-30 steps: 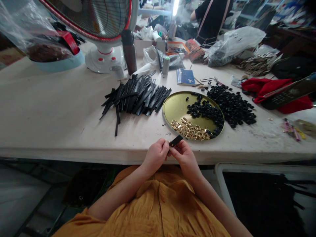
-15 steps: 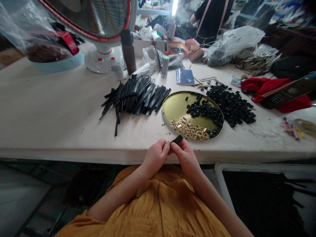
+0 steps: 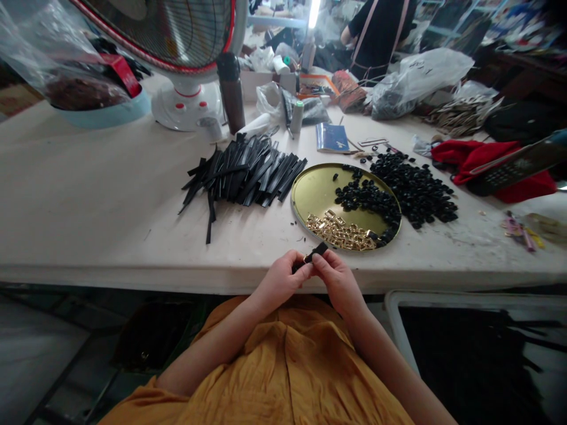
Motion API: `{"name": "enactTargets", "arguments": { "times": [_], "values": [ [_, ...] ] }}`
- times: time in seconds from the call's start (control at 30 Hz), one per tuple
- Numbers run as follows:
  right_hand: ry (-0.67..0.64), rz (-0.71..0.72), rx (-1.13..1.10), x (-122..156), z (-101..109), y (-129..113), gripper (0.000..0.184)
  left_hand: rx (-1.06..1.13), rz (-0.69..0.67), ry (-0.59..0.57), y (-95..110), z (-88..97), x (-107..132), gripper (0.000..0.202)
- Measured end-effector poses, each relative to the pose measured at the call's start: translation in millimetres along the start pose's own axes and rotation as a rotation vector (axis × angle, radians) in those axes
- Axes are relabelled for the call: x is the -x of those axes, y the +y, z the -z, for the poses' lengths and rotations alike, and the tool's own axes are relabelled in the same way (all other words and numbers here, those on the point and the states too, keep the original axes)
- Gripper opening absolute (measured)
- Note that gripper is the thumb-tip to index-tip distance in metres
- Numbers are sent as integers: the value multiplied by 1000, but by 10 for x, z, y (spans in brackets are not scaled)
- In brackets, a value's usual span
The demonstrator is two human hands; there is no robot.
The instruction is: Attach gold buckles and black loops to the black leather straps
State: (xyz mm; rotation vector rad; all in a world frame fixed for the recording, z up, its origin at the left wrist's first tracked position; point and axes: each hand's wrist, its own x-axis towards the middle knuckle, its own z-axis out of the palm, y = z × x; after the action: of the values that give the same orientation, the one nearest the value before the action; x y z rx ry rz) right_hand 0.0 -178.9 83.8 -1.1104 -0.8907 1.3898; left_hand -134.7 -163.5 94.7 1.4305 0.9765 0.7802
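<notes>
Between my two hands is a short black strap (image 3: 318, 252) with a small gold glint on it, perhaps a buckle. My left hand (image 3: 286, 274) pinches the strap's near end, its thumb pointing right. Thumb and fingers of my right hand (image 3: 335, 274) close on the strap's other end. Both hands meet at the table's front edge. Just beyond them stands a round gold tray (image 3: 310, 183) with small gold buckles (image 3: 339, 231) at its near side and small black pieces (image 3: 365, 195) at its right. A pile of black straps (image 3: 248, 171) lies to the left.
More black pieces (image 3: 416, 189) are heaped right of the tray. A fan (image 3: 188, 106), dark bottle (image 3: 230, 94), thread spool (image 3: 297, 117) and blue booklet (image 3: 332, 137) stand or lie farther back. At lower right is a white-rimmed bin (image 3: 394, 313). A person (image 3: 381, 35) is in the background.
My left thumb has shifted lower, so more of the strap shows between my hands. My right thumb has slid a little up along it. Tray and piles stay put.
</notes>
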Motion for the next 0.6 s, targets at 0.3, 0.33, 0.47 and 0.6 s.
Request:
{"name": "enactTargets", "arguments": {
  "times": [0.3, 0.33, 0.47, 0.6],
  "values": [
    [8, -187, -289, -26, -21, 12, 18, 64, 72, 2, -37, -16, -39, 23],
    [19, -186, -295, -28, -16, 19, 17, 37, 62, 12, -38, -15, -37, 24],
    [32, -161, -270, -20, 16, 44, 17, -78, 26, 37, -38, -4, -29, 26],
    [-21, -109, -177, -5, 41, 32, 17, -48, 42, 18, -19, 0, -51, 22]
  ]
}}
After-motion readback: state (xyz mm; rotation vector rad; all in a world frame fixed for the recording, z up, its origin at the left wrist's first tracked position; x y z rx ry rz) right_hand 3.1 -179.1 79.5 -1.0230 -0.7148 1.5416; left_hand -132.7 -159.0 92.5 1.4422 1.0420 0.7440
